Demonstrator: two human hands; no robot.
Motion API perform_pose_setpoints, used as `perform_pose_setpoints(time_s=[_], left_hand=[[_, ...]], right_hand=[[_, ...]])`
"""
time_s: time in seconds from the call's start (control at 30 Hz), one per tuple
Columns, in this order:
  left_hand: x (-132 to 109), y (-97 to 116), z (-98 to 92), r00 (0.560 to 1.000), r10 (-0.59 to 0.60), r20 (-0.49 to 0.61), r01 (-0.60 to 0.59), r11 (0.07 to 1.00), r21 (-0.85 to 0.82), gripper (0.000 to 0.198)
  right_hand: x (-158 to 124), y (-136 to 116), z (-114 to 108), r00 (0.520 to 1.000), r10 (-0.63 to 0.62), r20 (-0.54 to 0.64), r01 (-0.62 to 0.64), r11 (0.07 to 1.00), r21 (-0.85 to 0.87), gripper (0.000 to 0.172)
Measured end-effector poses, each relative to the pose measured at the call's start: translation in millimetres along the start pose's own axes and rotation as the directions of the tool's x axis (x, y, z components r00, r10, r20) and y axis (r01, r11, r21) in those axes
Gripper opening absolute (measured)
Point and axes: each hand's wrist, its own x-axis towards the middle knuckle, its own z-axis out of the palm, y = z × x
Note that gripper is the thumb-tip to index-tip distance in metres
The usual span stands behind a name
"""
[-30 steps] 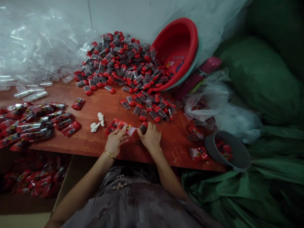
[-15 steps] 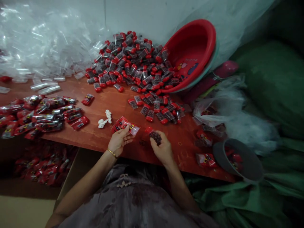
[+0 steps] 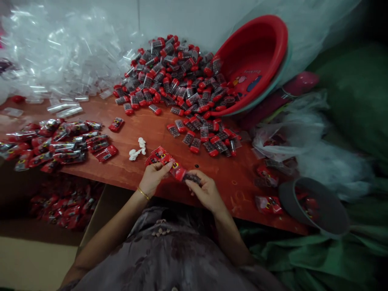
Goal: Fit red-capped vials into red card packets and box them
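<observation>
At the near edge of the red-brown table (image 3: 220, 174), the right hand (image 3: 207, 193), gripping a dark-filled plastic container (image 3: 192, 178), has brought it against the printed red packet (image 3: 178, 171) pinched in the left hand (image 3: 152, 178), so both now meet, though how far it sits inside is unclear.

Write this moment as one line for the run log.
left hand: holding red printed packets; right hand: holding dark-filled container at packet's end; red basin: tilted, touching container pile

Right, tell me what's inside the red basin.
Inside the red basin: a cartoon print and, at its lower edge, red-capped containers. What they cover can't be seen.
</observation>
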Motion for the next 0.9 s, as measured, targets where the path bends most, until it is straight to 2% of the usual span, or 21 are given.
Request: perform_pose_setpoints(time_s=[0.17,0.2,0.27,0.33,0.37,0.43,0.5,0.57,0.6,0.73,0.83,0.9], left_hand=[[-1.8,-5.2,5.8,1.0,-0.004,-0.004,0.004,0.998,-0.063,0.038],[-2.4,-7.4,7.6,1.0,-0.006,-0.005,0.006,0.998,-0.064,0.039],[-3.4,-12.4,11.3,1.0,0.004,-0.008,-0.004,0.996,-0.084,0.039],[-3.8,-17.3,14.3,1.0,0.014,-0.003,-0.014,0.992,-0.124,0.04],[-3.8,-19.1,15.2,1.0,0.022,-0.002,-0.022,0.99,-0.136,0.04],[-3.1,-20.6,15.2,0.999,0.037,-0.016,-0.039,0.989,-0.139,0.039],[-1.7,-18.3,12.8,0.999,0.032,-0.011,-0.033,0.991,-0.13,0.037],[0.1,-12.9,9.3,0.999,0.002,0.035,0.003,0.991,-0.133,0.032],[1.0,-9.6,7.8,0.998,-0.015,0.063,0.024,0.991,-0.135,0.029],[2.5,-2.2,6.5,0.997,-0.03,0.066,0.037,0.992,-0.12,0.023],[0.1,-5.1,9.0,1.0,0.009,0.015,-0.007,0.992,-0.129,0.031],[-2.2,-7.1,8.8,0.999,0.033,-0.004,-0.034,0.992,-0.122,0.037]], right_hand=[[2.3,5.5,10.9,0.997,0.053,0.062,-0.061,0.99,0.124,0.026],[2.9,6.8,14.1,0.998,0.045,0.046,-0.051,0.99,0.132,0.027],[4.2,9.5,21.0,0.997,-0.033,-0.069,0.038,0.997,0.071,0.027],[6.2,11.7,27.0,0.97,-0.14,-0.197,0.133,0.99,-0.049,0.026],[7.6,12.6,29.1,0.961,-0.166,-0.222,0.15,0.985,-0.087,0.025],[10.8,13.9,31.2,0.975,-0.14,-0.174,0.131,0.989,-0.061,0.026],[14.0,14.6,31.2,0.995,-0.087,-0.041,0.088,0.995,0.04,0.028],[15.9,14.7,30.3,0.994,-0.088,0.069,0.079,0.989,0.127,0.029],[16.2,14.7,29.9,0.991,-0.1,0.087,0.086,0.984,0.155,0.028],[14.6,13.5,28.5,0.993,-0.121,0.002,0.12,0.985,0.124,0.025],[14.9,8.8,28.2,0.993,-0.112,-0.046,0.114,0.993,0.029,0.025],[16.9,3.4,28.8,0.994,-0.093,-0.057,0.095,0.995,0.03,0.027]])
